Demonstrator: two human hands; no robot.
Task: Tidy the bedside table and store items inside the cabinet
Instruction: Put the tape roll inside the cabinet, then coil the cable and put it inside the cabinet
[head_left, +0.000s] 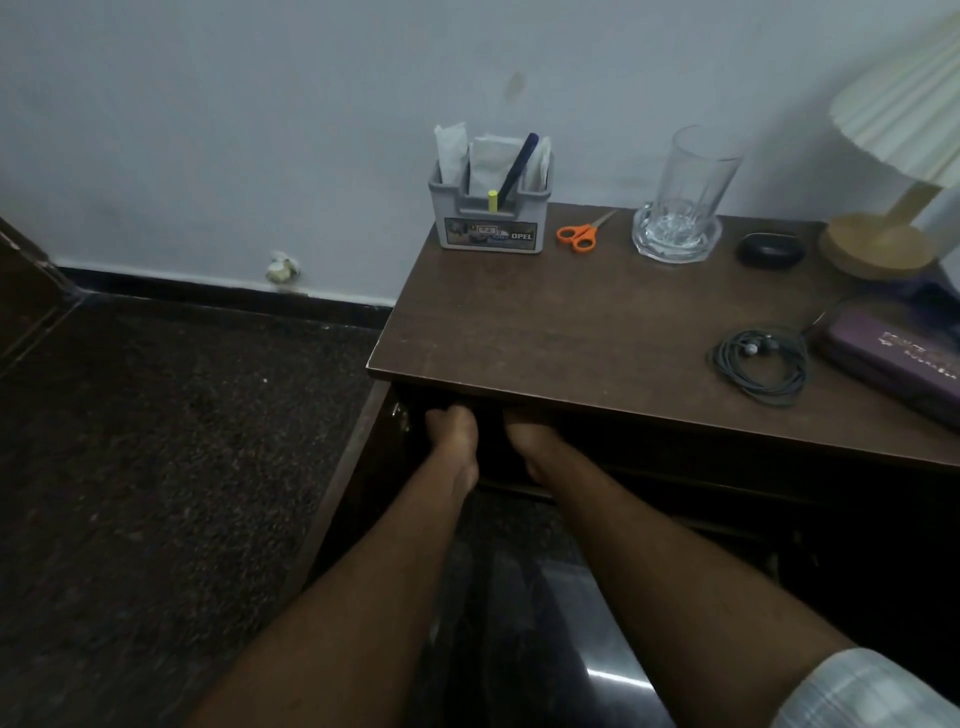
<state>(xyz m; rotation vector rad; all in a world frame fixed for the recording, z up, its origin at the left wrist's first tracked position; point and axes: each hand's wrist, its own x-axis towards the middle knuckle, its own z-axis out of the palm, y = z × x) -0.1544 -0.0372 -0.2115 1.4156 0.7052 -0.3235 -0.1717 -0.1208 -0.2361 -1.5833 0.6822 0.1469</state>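
The brown bedside table (545, 332) carries a grey organiser box (491, 223) with a pen and papers, orange scissors (579, 236), a clear glass (685, 197) on a glass coaster, a black case (770, 250), a coiled dark cable (761, 364) and a purple case (898, 358). Both my hands reach into the dark cabinet below the top. My left hand (454, 436) and my right hand (530, 441) have their fingers hidden under the table's edge. What they touch is out of sight.
A lamp (883, 156) with a pleated shade and wooden base stands at the back right. The cabinet door (343, 483) hangs open to the left. Dark speckled floor lies left of the table, and a pale wall stands behind it.
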